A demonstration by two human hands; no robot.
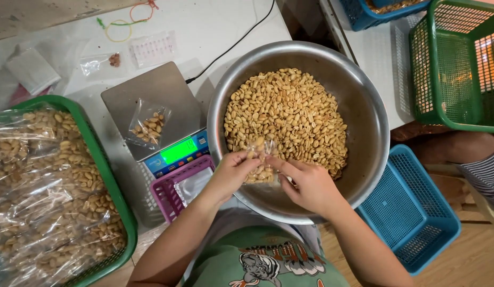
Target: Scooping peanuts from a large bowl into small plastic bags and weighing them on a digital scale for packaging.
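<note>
White tabletop fills the upper part of the view, with pale wooden floor showing at the lower right; on it sits a large steel bowl heaped with shelled peanuts; over the near side of the bowl both hands meet on a small clear bag partly filled with peanuts; the left hand pinches the bag's upper left edge between thumb and fingers, closed on the plastic; the right hand grips the bag's right side, fingers curled around it; the bag's mouth seems to be held open between them, though the clear film is hard to make out against the nuts; left of the bowl stands a digital scale with a steel platform and a lit green display, and on the platform lies another small clear bag of peanuts; just in front of the scale is a pink basket holding empty clear bags; at the far left a green basket is piled with filled peanut bags; a blue basket stands on the floor to the right of the bowl, a taller green basket beyond it; rubber bands lie near the table's far edge; a black cable runs from the scale across the table
</note>
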